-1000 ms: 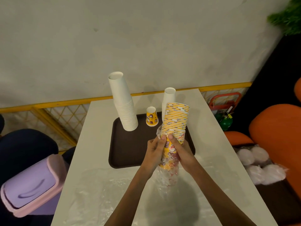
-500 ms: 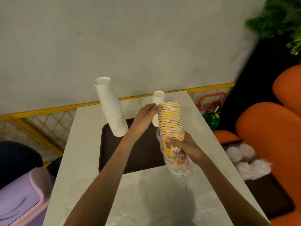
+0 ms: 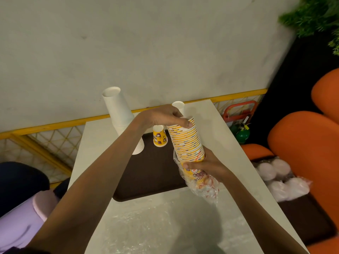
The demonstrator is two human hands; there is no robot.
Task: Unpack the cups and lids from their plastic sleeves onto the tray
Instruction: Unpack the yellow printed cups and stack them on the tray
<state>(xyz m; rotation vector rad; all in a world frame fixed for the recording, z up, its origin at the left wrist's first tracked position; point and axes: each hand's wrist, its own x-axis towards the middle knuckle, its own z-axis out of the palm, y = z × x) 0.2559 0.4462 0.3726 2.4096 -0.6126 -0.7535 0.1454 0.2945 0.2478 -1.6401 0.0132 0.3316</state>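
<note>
Grip shifted: left hand curled over cup stack rim. Right hand clamped its base through plastic sleeve; print unreadable.

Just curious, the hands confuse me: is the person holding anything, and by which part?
Yes, the stack of yellow cups. The left hand grips its top rim; the right hand holds its lower end, where the plastic sleeve is bunched.
</note>
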